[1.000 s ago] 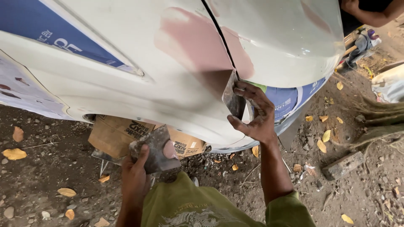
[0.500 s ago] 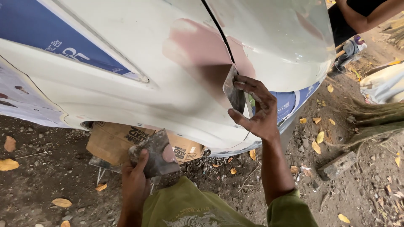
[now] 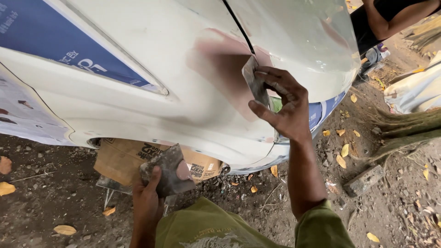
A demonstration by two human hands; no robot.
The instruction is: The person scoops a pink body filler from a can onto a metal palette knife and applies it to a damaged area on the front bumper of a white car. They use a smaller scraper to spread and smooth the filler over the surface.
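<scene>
dirt ground under a white car panel (image 3: 151, 105); the right hand (image 3: 285, 108) pinches a scraper blade (image 3: 254, 82) against pink filler (image 3: 220, 64). left hand (image 3: 149, 202) grips a putty board (image 3: 167, 171). best keep the blade flat, strokes light.

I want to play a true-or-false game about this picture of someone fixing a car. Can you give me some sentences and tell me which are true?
1. The right hand presses a flat spreader blade against the white car body. True.
2. The left hand is empty. False: it holds a grey mixing board with a pink blob of filler on it.
3. A pinkish patch shows on the car beside the panel seam. True.
4. The ground under the car is smooth tile. False: it is bare dirt with dry yellow leaves.
5. Flattened brown cardboard lies under the car. True.
</scene>
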